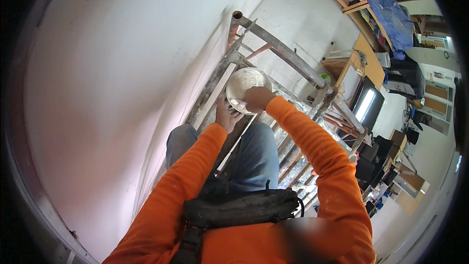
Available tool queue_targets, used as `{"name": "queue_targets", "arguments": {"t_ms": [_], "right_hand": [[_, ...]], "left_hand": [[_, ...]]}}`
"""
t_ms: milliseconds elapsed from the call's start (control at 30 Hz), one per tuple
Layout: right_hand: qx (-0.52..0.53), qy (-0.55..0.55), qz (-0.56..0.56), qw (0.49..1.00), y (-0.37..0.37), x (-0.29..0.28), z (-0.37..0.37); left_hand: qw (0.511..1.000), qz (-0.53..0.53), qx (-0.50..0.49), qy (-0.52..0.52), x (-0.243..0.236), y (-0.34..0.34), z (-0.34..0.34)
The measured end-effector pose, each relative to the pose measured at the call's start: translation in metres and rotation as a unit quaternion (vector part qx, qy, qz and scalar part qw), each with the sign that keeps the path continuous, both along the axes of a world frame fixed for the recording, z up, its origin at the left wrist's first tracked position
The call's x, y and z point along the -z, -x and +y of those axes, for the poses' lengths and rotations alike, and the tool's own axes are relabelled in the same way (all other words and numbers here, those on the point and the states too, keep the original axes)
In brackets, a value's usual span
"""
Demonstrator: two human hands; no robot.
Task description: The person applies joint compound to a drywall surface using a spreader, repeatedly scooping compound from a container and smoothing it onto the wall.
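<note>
A round, pale metal-looking bowl [243, 79] rests on the scaffold platform in front of my knees, with whitish smears inside. My right hand [259, 99] reaches over its near right rim with the fingers curled down into it. Whatever those fingers grip, if anything, is hidden by the hand. My left hand [226, 116] is at the bowl's near left side, fingers spread and close to the rim. I cannot tell whether it touches the bowl. Both arms wear orange sleeves.
A white wall [122, 68] rises close on my left. Rusty, paint-spattered scaffold pipes [288, 56] form a rail ahead and to the right. Gaps show between the platform's bars. Below on the right are a desk with a dark monitor [366, 100], chairs and shelving under blue sheeting [386, 10].
</note>
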State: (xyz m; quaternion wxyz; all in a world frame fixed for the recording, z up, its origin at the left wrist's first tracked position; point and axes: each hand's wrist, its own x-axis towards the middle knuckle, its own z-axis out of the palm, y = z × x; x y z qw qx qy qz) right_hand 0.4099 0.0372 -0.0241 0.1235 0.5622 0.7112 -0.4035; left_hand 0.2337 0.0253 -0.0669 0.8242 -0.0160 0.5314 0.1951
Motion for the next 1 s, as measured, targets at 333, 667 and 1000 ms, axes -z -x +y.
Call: {"name": "queue_targets", "arguments": {"t_ms": [333, 667, 1000], "right_hand": [[0.109, 0.079, 0.083, 0.987, -0.021, -0.028, 0.024], [0.320, 0.069, 0.396, 0.858, -0.094, 0.015, -0.045], [0.490, -0.198, 0.650, 0.546, -0.078, -0.145, 0.100]], "left_hand": [[0.994, -0.104, -0.032, 0.011, 0.014, 0.030, 0.010], [0.857, 0.221, 0.344, -0.314, -0.102, 0.137, 0.064], [0.330, 0.450, 0.253, -0.791, -0.486, 0.065, 0.169]]}}
